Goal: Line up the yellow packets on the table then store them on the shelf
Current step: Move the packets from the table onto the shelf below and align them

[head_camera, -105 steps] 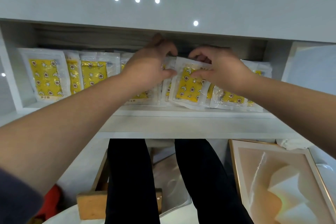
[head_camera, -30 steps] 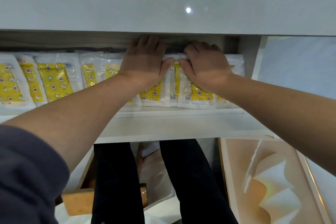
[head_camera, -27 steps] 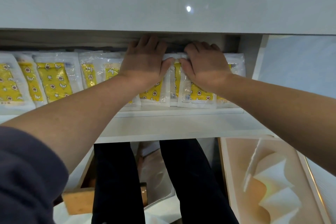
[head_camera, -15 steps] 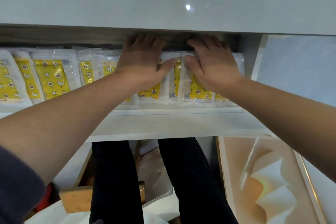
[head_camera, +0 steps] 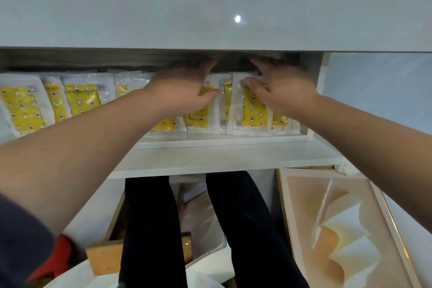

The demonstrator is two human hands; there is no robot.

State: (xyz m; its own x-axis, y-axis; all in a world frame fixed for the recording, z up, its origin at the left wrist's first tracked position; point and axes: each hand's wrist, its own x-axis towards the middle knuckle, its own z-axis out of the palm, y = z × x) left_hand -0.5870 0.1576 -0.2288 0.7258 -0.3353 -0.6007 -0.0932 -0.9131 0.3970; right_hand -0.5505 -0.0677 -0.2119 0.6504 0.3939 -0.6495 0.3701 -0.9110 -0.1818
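1. The yellow packets [head_camera: 81, 99] stand in a row on the shelf [head_camera: 222, 154]. They lean back towards its rear wall and overlap one another from the far left to the right end.
2. The left hand [head_camera: 184, 91] lies spread over the packets right of the row's middle. Its fingers are straight and reach up to the top edges, and the thumb points at the other hand. It grips nothing.
3. The right hand [head_camera: 282, 91] is just beside it, over the last packets at the right end. The fingers are stretched and splayed, curled round nothing, and the thumb lies on a packet's clear edge.
4. The two hands are a little apart, and a strip of yellow shows in the gap. Both are blurred, so I cannot tell how firmly they press.
5. Above the shelf, a glossy white panel [head_camera: 304, 7] shows four bright light spots.
6. Below the shelf are legs in black trousers [head_camera: 149, 229], with a framed picture [head_camera: 339, 229] to their right. A wooden block [head_camera: 102, 257] and something red [head_camera: 53, 262] are at lower left.
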